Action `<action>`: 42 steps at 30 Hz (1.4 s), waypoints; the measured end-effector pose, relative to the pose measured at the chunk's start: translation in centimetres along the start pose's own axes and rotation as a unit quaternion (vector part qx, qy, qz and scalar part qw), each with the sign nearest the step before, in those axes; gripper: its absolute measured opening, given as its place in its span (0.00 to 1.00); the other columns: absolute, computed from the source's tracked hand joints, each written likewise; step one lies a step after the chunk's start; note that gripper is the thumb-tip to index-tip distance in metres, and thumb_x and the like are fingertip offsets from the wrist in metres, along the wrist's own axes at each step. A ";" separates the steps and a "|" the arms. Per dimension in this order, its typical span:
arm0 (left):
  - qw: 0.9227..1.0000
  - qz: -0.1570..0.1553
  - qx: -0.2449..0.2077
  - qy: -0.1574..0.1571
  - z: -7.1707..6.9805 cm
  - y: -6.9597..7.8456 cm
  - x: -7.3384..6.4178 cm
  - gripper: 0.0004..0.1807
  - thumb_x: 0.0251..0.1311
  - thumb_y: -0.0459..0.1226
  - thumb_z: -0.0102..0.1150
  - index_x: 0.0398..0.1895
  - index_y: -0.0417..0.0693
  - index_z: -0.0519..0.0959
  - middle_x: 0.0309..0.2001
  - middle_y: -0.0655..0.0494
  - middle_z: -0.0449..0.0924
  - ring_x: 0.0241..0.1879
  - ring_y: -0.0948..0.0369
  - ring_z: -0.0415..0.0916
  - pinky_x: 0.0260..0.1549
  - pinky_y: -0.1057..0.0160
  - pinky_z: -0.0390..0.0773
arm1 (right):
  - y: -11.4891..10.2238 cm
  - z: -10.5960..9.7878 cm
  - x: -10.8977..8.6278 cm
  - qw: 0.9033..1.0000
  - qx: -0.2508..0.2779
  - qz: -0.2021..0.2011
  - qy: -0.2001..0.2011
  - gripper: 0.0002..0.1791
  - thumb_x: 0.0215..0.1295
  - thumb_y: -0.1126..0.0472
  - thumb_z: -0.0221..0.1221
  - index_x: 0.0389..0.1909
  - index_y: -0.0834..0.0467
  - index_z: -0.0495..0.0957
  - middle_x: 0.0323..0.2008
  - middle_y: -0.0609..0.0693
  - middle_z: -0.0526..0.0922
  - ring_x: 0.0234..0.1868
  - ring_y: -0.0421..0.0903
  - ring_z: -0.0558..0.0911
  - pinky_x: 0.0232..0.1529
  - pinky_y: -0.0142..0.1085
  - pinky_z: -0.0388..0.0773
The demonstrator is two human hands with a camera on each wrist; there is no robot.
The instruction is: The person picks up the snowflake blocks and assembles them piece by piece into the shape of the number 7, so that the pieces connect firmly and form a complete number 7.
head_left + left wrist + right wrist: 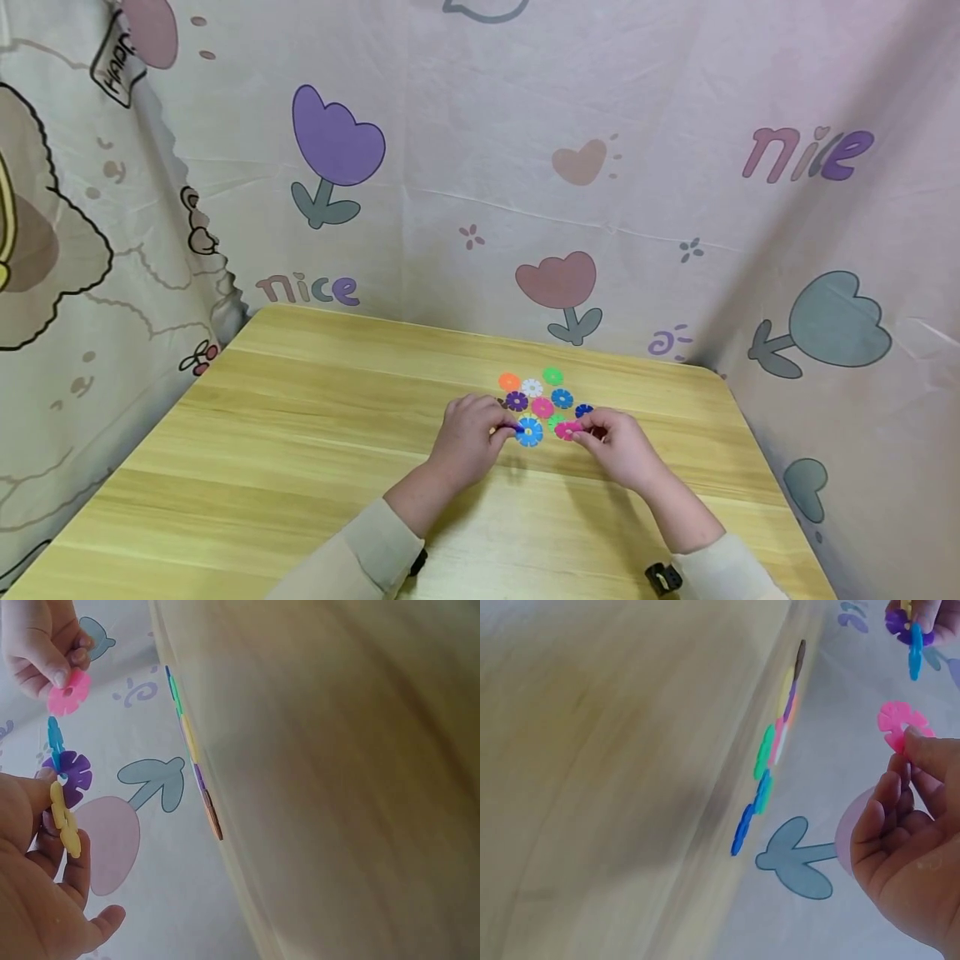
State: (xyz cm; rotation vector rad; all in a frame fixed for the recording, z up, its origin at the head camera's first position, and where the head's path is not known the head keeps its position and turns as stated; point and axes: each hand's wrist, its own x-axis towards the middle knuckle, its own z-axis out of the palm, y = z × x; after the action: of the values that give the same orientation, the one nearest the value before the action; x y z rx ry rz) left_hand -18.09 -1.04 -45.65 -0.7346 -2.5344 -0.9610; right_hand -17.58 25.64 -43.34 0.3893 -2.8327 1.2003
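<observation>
Raised over the table, my left hand (468, 439) pinches a joined chain of notched plastic snowflake discs. A purple disc (78, 778) is between its fingers, with a light blue disc (529, 432) slotted on at the far end. A yellow disc (70, 838) hangs by the palm side of that chain. Thumb and fingers of my right hand (618, 450) grip a pink snowflake disc (901, 724) by its edge. The pink disc faces the light blue one, with a small gap between them in both wrist views.
Several loose discs lie on the wooden table (300, 433) beyond my hands, among them an orange disc (509, 382), a white disc (532, 387), a green disc (552, 377) and a dark blue disc (583, 411). A printed cloth (450, 167) hangs behind the table's far edge.
</observation>
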 end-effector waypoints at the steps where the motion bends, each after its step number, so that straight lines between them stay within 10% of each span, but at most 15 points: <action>1: 1.000 0.001 0.000 0.001 0.0 0.0 0.0 0.02 0.68 0.39 0.71 0.36 0.56 0.89 0.38 0.65 0.84 0.47 0.57 0.80 0.57 0.42 0.74 | -0.1 0.1 0.0 1.000 -0.001 -0.006 -0.001 0.04 0.72 0.67 0.67 0.35 0.60 0.87 0.32 0.46 0.84 0.29 0.43 0.74 0.28 0.33 0.74; 42: 0.999 0.022 -0.021 0.018 -0.2 0.1 0.0 0.02 0.65 0.38 0.74 0.33 0.53 0.90 0.35 0.63 0.84 0.44 0.59 0.79 0.53 0.44 0.75 | -2.1 1.2 0.2 0.984 -0.073 -0.164 0.003 0.10 0.64 0.72 0.71 0.31 0.54 0.88 0.32 0.37 0.81 0.29 0.34 0.74 0.29 0.32 0.76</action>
State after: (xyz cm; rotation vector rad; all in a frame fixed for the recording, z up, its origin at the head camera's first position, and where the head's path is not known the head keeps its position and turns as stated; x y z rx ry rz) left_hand -18.00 -1.12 -45.47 -0.7743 -2.4651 -1.0055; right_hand -17.18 23.36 -42.68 0.8017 -2.6859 0.9217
